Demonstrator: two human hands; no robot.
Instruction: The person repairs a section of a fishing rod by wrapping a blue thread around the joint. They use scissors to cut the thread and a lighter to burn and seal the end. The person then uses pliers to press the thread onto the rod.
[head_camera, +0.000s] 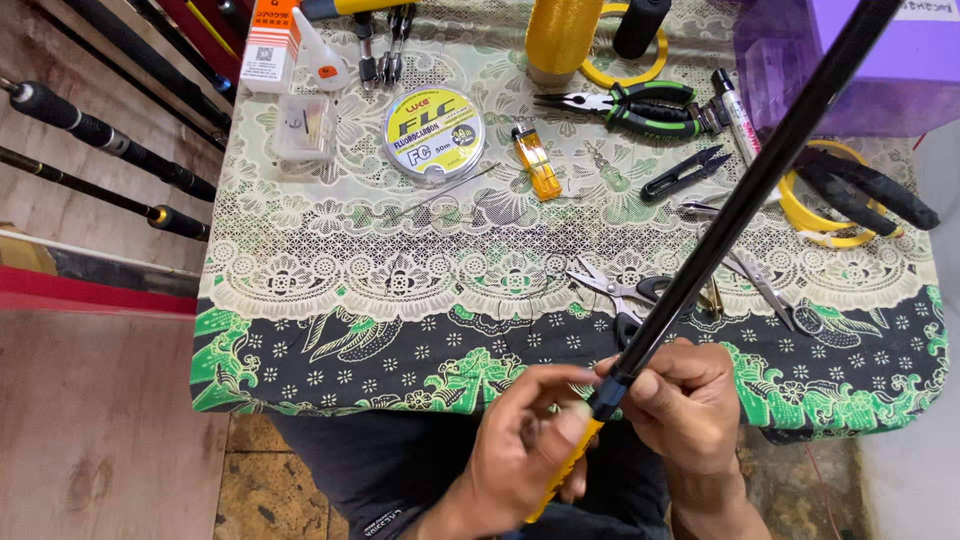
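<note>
A long black fishing rod (760, 180) runs from my hands up to the top right corner, crossing above the table. Its lower end has a blue ring and a yellow section (575, 450). My right hand (690, 400) grips the black shaft just above the blue ring. My left hand (525, 440) is wrapped around the yellow section below it, fingertips touching the joint. Both hands sit in front of the table's near edge, over my lap.
A patterned cloth (400, 290) covers the table. On it lie a round line spool (433, 132), an orange lighter (537, 160), green-handled pliers (625, 105), small scissors (615, 290), black snips (685, 172), a gold thread cone (563, 38) and yellow rings (810, 215). Other rods (100, 135) lean at left.
</note>
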